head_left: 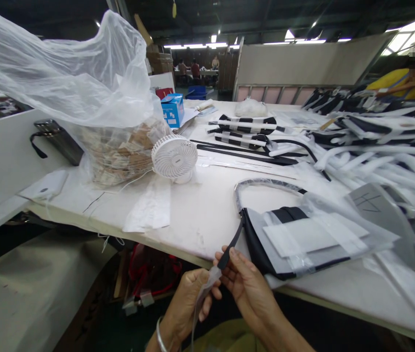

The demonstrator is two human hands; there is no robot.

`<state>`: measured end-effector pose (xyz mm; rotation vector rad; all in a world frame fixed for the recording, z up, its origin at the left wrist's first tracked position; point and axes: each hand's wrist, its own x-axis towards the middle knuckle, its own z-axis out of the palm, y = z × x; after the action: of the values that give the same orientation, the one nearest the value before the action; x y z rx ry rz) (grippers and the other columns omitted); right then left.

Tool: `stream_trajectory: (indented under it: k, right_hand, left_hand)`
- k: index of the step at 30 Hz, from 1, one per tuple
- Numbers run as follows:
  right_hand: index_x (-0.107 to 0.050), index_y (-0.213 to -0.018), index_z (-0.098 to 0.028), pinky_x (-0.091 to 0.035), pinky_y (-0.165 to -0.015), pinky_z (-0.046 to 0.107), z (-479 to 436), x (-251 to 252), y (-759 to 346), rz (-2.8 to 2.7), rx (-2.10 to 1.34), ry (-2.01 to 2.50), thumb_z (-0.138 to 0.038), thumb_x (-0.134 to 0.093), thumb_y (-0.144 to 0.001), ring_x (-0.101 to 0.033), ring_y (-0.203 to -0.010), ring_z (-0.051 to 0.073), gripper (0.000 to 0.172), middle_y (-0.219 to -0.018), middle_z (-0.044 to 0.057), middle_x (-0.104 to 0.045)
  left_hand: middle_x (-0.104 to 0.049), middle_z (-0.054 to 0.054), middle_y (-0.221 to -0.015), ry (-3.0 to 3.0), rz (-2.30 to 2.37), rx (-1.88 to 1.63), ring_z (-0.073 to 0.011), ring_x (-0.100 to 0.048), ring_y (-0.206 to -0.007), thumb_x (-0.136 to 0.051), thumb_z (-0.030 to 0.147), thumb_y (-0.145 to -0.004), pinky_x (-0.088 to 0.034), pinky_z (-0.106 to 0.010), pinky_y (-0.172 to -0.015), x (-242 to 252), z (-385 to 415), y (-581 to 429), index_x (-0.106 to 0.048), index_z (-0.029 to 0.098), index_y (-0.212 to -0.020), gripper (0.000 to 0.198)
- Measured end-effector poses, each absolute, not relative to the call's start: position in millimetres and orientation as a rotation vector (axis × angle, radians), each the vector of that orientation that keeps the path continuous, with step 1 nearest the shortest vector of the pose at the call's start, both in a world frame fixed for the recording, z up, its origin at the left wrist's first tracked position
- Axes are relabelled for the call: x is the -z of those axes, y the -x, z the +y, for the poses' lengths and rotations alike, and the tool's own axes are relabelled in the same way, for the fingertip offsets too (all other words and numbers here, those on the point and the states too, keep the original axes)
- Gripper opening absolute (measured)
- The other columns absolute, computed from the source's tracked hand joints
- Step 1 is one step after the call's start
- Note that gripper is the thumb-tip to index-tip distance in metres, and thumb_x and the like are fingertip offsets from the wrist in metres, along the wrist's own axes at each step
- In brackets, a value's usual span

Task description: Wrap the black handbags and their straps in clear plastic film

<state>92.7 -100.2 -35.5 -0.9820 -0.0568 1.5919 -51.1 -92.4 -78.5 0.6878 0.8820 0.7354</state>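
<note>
Below the near edge of the white tabletop (200, 215), both hands meet over the lap. The right hand (247, 288) pinches the flat tip of a narrow black strap (233, 242) between thumb and forefingers, its grip clamped on the webbing. The left hand (187, 305), with a thin metal bangle (160, 337) at the wrist, has its grip closed on a limp, clear plastic sleeve (207, 288) that touches the strap's tip (whether the tip is already inside the sleeve cannot be told). The strap runs up over the near edge to a flat black fabric panel (254, 244) lying at that edge. The panel is wrapped in glossy film, with white paper-like rectangles on top. A curved, film-wrapped handle (262, 183) arcs behind it.

Towards the left side of the tabletop stands a small round white fan (174, 157) with a ribbed grille. It touches a big, crumpled translucent bag (64, 73) holding brown card pieces. A thin white sheet (150, 208) lies at the near edge in front of the fan, and a blue carton (172, 110) sits further back. Near the far edge lie black-and-white striped straps (244, 129). The right side is heaped with long white tubular strips (376, 166) beside an angular grey piece (383, 210). At the far right corner is a person in a yellow top (394, 80).
</note>
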Motion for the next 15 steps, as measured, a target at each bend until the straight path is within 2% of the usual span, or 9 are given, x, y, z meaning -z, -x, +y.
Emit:
stream_trajectory:
  k: [10,15]
  right_hand:
    - [-0.064,-0.095,-0.016,-0.052,-0.079,0.034,-100.6,36.1,-92.1,-0.031,-1.594,0.956,-0.042,-0.085,-0.065,-0.068,-0.082,0.02,0.044,-0.091,0.009,-0.074]
    - [-0.066,-0.094,-0.016,-0.051,-0.073,0.031,-99.8,34.3,-91.9,-0.04,-1.592,0.97,-0.044,-0.085,-0.063,-0.067,-0.08,0.02,0.046,-0.09,0.008,-0.073]
  left_hand:
    - [-0.064,-0.004,-0.062,-0.62,0.888,-0.764,-0.0014,-0.04,-0.034,-0.072,0.053,-0.073,-0.026,-0.012,-0.032,79.1,-92.0,49.6,-0.068,0.011,-0.076,0.042]
    - [-0.065,-0.005,-0.065,-0.669,0.9,-0.768,-0.0022,-0.041,-0.036,-0.07,0.057,-0.073,-0.028,-0.014,-0.034,84.5,-93.8,50.9,-0.069,0.01,-0.081,0.047]
